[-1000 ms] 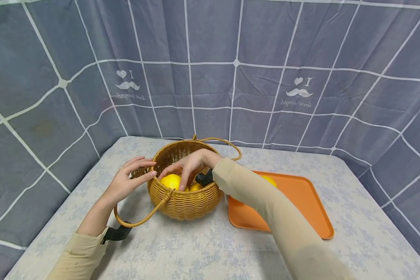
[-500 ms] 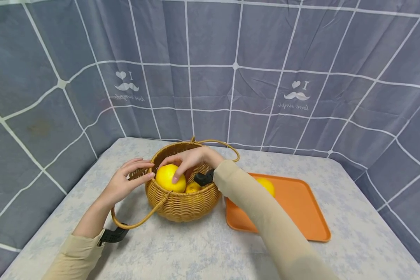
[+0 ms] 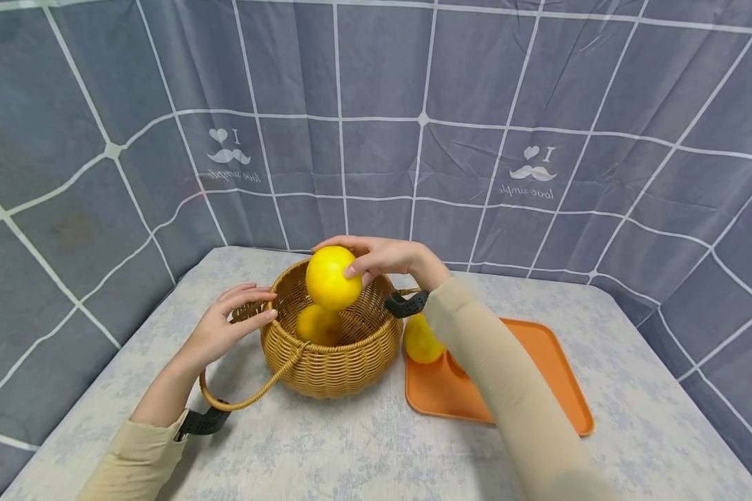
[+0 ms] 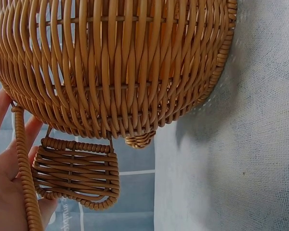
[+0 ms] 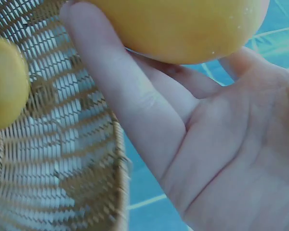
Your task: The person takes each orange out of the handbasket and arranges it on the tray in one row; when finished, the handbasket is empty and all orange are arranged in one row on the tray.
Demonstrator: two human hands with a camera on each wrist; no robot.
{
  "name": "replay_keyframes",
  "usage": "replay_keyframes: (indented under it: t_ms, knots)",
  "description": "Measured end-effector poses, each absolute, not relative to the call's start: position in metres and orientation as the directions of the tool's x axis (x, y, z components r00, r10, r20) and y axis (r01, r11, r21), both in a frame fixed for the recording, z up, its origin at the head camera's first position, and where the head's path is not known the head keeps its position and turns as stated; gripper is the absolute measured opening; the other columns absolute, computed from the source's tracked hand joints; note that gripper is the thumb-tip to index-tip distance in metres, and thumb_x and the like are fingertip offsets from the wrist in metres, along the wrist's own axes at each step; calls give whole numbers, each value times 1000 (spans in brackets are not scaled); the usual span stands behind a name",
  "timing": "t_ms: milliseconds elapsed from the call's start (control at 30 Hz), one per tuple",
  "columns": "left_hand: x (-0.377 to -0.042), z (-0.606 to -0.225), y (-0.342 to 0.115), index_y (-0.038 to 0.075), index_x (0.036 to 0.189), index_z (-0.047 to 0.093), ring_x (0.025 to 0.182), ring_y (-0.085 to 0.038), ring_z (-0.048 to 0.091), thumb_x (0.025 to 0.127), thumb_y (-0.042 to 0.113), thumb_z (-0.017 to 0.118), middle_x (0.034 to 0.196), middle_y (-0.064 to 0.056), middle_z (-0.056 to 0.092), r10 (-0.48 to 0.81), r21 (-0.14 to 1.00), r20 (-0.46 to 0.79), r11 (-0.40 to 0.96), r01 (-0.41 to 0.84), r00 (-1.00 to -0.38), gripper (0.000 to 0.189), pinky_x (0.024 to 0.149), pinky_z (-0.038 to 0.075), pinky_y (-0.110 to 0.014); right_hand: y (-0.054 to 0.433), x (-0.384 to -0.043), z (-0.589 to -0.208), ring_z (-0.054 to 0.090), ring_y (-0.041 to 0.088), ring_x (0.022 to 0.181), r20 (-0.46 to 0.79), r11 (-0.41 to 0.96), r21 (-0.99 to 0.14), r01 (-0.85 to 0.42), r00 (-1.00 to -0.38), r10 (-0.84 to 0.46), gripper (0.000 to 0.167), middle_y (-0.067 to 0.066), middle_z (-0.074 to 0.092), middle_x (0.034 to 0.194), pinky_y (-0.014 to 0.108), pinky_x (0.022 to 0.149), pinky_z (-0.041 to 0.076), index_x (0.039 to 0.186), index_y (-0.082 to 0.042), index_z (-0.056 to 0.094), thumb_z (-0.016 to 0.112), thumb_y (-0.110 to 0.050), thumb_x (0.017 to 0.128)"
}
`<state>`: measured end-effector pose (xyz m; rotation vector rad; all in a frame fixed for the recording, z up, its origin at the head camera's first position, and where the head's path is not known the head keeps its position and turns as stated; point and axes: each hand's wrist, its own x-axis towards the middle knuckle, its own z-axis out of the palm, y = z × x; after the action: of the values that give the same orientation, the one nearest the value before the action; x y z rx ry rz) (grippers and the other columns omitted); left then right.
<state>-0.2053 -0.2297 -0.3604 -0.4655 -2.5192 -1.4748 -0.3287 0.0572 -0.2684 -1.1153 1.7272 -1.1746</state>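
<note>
My right hand (image 3: 382,259) holds a round yellow fruit (image 3: 332,278) above the wicker basket (image 3: 332,372), thumb on its near side and fingers behind. In the right wrist view, the held fruit (image 5: 183,29) lies against the fingers over the basket's opening. Inside the basket sits another yellow fruit (image 3: 318,325), also partly seen in the right wrist view. My left hand (image 3: 232,320) has its extended fingertips and thumb at the basket's left rim. The left wrist view shows this hand (image 4: 9,178) behind the handle and a small woven flap (image 4: 77,171).
To the right lies an orange tray (image 3: 445,395), partly covered by my right sleeve (image 3: 495,369). A yellow fruit (image 3: 423,339) is at its left end. One handle loop (image 3: 244,401) sticks out at the basket's front left. Grid-patterned curtain (image 3: 382,160) borders the table (image 3: 326,452).
My right hand has lifted the yellow fruit up from inside the basket and moved slightly right, uncovering the fruit left inside. The left hand stays at the rim.
</note>
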Motion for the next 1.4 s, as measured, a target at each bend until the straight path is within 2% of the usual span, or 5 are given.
replay_keyframes:
  t_ms: [167, 433, 633, 900, 1400]
  knots:
    - [-205, -361, -230, 12, 120, 64, 136, -27, 24, 86, 27, 70, 135, -6, 49, 174, 820, 308, 450, 354, -935, 37, 106, 17, -61, 86, -323, -260, 57, 27, 96, -53, 162, -948, -274, -364, -930, 70, 16, 38, 133, 40, 76, 55, 146, -9, 23, 58, -20, 86]
    - [-205, -361, -230, 12, 120, 64, 136, -27, 24, 87, 28, 69, 136, -7, 48, 170, 819, 302, 456, 347, -938, 38, 106, 17, -60, 145, -317, -256, 59, 24, 85, -27, 168, -938, -302, -418, -908, 64, 18, 44, 123, 36, 68, 55, 140, -16, 30, 61, -27, 85]
    - [-205, -360, -230, 10, 121, 64, 136, -27, 23, 87, 29, 69, 137, -8, 47, 173, 817, 299, 461, 345, -938, 39, 105, 17, -62, 194, -313, -264, 61, 25, 89, -41, 198, -939, -281, -479, -877, 49, 14, 49, 120, 41, 77, 55, 134, -27, 36, 56, -18, 90]
    - [-206, -361, -230, 10, 122, 63, 137, -27, 23, 87, 29, 69, 137, -7, 47, 172, 815, 298, 466, 344, -939, 40, 105, 17, -61, 254, -304, -276, 61, 25, 91, -45, 253, -925, -285, -577, -816, 49, 12, 52, 119, 42, 78, 53, 136, -27, 38, 54, -15, 91]
    - [-206, -360, -231, 11, 123, 62, 137, -28, 22, 87, 29, 69, 139, -7, 45, 170, 818, 283, 471, 330, -944, 41, 104, 17, -63, 332, -276, -326, 60, 18, 92, 55, 197, -938, -286, -682, -729, 50, -1, 53, 122, 35, 73, 55, 138, -25, 38, 45, -4, 94]
